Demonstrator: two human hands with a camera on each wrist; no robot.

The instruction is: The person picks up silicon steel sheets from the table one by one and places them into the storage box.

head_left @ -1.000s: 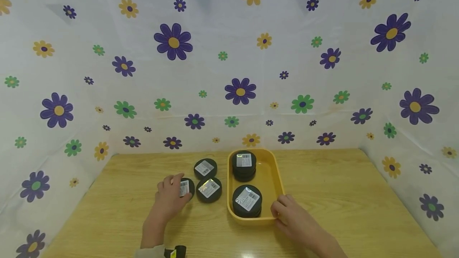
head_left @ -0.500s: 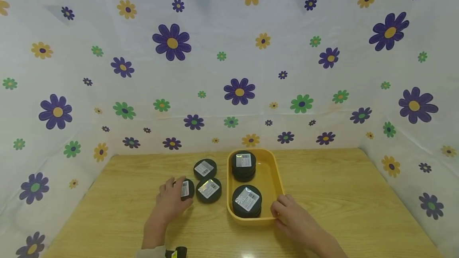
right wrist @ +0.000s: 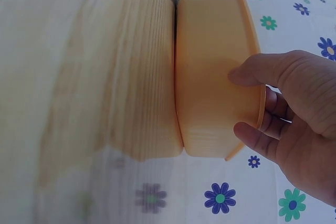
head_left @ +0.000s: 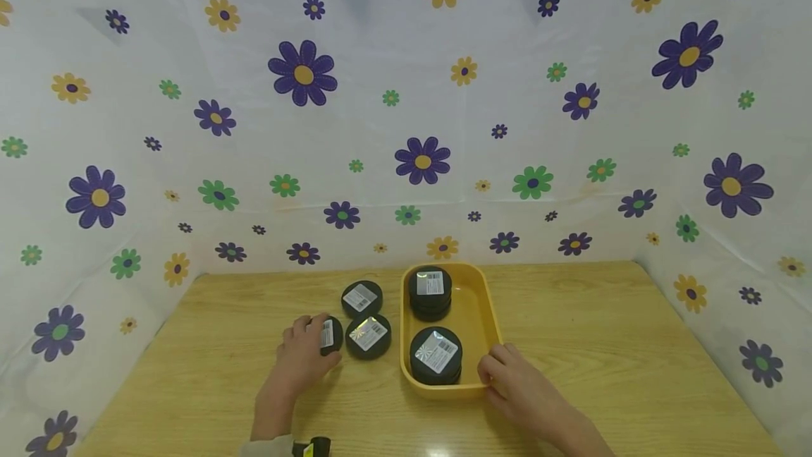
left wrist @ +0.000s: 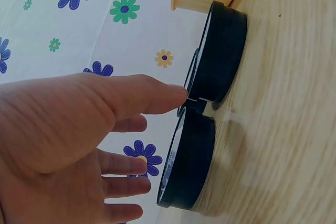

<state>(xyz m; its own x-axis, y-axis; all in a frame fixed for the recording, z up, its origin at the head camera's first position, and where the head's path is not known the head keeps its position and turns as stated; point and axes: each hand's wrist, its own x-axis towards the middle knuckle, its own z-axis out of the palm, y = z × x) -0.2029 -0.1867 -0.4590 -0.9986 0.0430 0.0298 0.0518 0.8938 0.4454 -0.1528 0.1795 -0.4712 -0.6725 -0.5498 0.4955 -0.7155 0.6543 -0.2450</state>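
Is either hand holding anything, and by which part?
The right hand holds the tray by its rim, at the near right corner; the left hand grips nothing.

The tray [head_left: 474, 316] looks smooth plastic, the discs [left wrist: 223, 51] matt with glossy labels [head_left: 369, 333], the tabletop [head_left: 583, 330] wood-grained.

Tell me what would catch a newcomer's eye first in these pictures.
First, the white backdrop of purple, green and yellow flowers behind the wooden table. Then the yellow tray: two stacks of black discs stand along its left side, and the right grip holds its near right corner. Three more discs lie left of it.
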